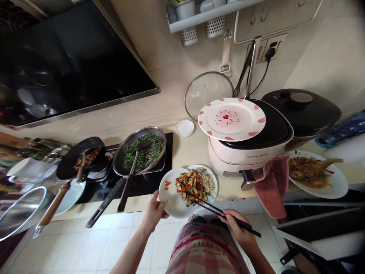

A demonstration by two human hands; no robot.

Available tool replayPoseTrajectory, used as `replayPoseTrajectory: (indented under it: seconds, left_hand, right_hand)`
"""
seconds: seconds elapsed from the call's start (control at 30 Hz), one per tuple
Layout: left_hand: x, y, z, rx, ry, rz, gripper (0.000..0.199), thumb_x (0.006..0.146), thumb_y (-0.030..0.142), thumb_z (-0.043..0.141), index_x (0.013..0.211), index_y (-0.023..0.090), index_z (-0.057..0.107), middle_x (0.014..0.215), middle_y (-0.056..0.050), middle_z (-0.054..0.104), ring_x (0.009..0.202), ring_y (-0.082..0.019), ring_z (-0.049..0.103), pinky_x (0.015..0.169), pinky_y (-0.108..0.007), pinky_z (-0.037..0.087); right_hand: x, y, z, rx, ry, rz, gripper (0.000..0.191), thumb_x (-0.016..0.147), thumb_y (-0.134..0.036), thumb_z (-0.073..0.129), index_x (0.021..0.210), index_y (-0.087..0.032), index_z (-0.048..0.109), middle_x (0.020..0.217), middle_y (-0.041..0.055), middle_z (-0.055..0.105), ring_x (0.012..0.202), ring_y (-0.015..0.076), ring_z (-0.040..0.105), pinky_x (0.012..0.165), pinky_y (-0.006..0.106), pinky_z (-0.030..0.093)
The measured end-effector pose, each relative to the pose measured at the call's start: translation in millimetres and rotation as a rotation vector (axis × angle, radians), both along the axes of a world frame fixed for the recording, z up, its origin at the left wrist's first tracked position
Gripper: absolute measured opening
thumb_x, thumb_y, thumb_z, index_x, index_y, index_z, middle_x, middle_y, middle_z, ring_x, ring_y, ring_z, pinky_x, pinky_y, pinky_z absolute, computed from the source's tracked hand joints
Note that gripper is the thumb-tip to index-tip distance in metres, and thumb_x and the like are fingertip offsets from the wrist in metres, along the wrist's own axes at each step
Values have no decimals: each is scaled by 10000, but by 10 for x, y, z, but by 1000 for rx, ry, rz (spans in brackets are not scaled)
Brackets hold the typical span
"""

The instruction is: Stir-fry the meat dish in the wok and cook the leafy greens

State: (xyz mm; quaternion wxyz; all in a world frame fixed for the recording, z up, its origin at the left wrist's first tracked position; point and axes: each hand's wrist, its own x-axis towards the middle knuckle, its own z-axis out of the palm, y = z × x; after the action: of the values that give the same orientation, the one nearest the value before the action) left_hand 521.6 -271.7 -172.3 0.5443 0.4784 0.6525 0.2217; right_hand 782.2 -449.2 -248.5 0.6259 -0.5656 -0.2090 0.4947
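My left hand (155,211) grips the left rim of a white plate (168,198), thumb on top. Diced stir-fried food with orange and dark pieces (189,186) lies on the plate's right side, and a few orange bits sit apart at its left. In my right hand (238,226) are black chopsticks (219,212), their tips in the diced food. Partly behind the held plate, a second white plate (214,190) bears pale sliced food (204,179).
A pan of greens (145,150) and a wok (68,163) stand at the left, handles jutting toward me. A heart-patterned plate (211,123) rests on a pink cooker (242,156). At the right are a fish plate (336,182) and a pink cloth (272,186).
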Motion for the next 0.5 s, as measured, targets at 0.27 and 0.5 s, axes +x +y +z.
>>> replayPoseTrajectory:
  seconds: [0.27,0.5]
  left_hand:
    - [0,58,53,-10,36,-20,717,621,402,724,1225,185,405,497,65,597,370,-151,579,383,-242,502]
    - [5,77,75,45,92,-82,668,682,355,650,1261,159,380,491,56,603,370,-152,564,388,-247,494]
  right_hand:
    - [137,1,232,-27,-48,-45,367,759,-521,719,864,-171,749,888,121,712,808,298,698,778,444,609]
    - [28,736,525,92,-93,-135,393,809,-569,643,857,-185,709,863,111,714,772,290,700,682,404,627]
